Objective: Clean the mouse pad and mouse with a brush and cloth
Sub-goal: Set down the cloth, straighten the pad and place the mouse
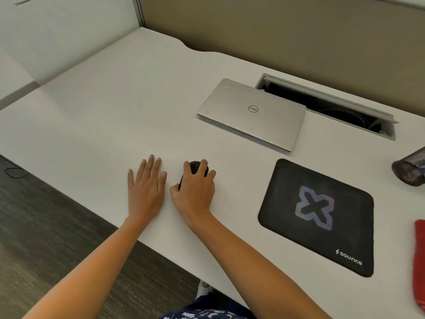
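left hand (147, 192) flat, right hand (195, 193) curled

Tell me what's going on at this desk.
A person is at a white desk, the right hand curled over a black mouse that sits on the desk left of the mouse pad, not on it. The left hand lies flat on the desk beside it. A red cloth shows at the right edge, and a closed laptop lies behind.
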`<state>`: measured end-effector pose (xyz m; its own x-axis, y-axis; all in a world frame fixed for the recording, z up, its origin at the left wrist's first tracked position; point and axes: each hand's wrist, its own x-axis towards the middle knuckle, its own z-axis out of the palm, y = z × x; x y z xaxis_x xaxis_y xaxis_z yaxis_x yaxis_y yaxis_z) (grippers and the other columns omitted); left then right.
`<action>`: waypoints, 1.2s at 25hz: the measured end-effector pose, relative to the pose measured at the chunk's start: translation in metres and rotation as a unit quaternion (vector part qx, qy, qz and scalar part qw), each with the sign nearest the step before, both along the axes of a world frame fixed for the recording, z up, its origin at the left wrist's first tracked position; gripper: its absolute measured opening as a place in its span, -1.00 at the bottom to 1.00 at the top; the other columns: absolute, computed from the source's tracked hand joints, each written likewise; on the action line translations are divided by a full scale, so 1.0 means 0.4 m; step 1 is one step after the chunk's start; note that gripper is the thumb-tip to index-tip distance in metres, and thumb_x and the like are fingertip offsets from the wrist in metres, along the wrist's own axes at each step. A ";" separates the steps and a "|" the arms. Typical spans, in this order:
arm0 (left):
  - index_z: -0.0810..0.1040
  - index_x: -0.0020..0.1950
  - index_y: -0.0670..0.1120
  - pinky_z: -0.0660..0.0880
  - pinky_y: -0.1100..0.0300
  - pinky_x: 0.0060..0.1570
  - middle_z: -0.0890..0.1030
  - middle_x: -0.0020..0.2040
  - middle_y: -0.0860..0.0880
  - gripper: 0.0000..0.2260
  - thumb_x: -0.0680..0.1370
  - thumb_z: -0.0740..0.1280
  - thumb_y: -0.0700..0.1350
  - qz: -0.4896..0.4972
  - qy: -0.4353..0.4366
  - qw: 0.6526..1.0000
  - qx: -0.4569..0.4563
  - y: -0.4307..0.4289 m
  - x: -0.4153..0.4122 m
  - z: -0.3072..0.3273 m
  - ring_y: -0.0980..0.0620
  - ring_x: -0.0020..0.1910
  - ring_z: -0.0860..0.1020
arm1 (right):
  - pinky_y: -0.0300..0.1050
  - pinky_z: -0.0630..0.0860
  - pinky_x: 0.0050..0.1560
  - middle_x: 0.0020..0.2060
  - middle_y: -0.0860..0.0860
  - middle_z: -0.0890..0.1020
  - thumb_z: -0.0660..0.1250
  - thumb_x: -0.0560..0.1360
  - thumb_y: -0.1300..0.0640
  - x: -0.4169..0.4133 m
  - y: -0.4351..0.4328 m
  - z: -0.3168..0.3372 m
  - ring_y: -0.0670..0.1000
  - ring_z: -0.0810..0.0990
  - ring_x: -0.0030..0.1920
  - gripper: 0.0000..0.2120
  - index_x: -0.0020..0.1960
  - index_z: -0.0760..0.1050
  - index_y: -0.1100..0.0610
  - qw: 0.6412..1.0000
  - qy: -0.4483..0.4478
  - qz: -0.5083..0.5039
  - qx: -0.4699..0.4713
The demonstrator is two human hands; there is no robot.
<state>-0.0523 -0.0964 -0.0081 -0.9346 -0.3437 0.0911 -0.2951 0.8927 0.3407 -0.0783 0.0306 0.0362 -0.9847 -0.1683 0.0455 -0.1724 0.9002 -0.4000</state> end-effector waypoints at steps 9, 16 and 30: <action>0.19 0.54 -0.04 -0.19 -0.05 0.50 0.16 0.56 0.01 -0.50 0.66 -0.14 0.13 0.007 0.033 0.995 0.090 0.023 0.001 0.013 0.04 0.55 0.02 | -0.15 0.51 -0.24 0.32 0.09 0.36 0.37 0.36 0.01 -0.006 0.139 0.048 0.11 0.39 0.04 -0.41 0.38 0.35 -0.03 0.994 0.093 -0.012 -0.049; 0.25 0.51 0.02 -0.21 0.09 0.50 0.21 0.53 0.11 -0.44 0.60 -0.16 0.21 -0.118 0.059 0.973 0.190 0.224 -0.067 0.054 0.17 0.53 0.04 | -0.10 0.53 -0.02 0.36 0.07 0.33 0.42 0.38 0.04 0.025 0.444 0.069 0.09 0.38 0.17 -0.39 0.40 0.35 -0.06 0.987 0.121 -0.085 -0.057; 0.09 0.56 -0.11 -0.06 -0.11 0.50 0.15 0.56 -0.05 -0.41 0.61 -0.17 0.15 -0.211 0.008 0.977 -0.026 0.468 -0.114 -0.012 -0.03 0.54 0.09 | -0.17 0.50 0.04 0.39 -0.01 0.31 0.40 0.42 -0.06 0.000 0.750 -0.003 0.03 0.32 0.29 -0.40 0.42 0.33 -0.07 0.987 0.023 -0.159 -0.001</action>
